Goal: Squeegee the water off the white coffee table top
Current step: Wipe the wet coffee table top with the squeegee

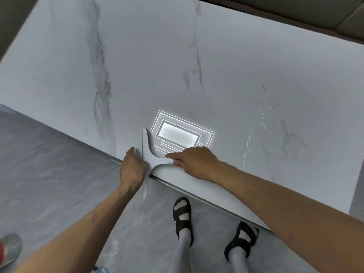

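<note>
A white squeegee (147, 152) lies across the near edge of the white marble-patterned coffee table (197, 66), its long blade running front to back and overhanging the edge. My right hand (194, 160) grips its handle from the right. Against the blade's left side rests my left hand (132, 167), fingers curled on it. Water drops and streaks (260, 125) glisten on the table top to the right of my hands. A bright ceiling-lamp reflection (181, 134) shines just behind the squeegee.
Grey tiled floor (49, 164) lies left of and below the table edge. My feet in dark sandals (182, 213) stand close to the edge. A sofa (295, 14) runs along the table's far side. A red and grey object (8, 251) sits bottom left.
</note>
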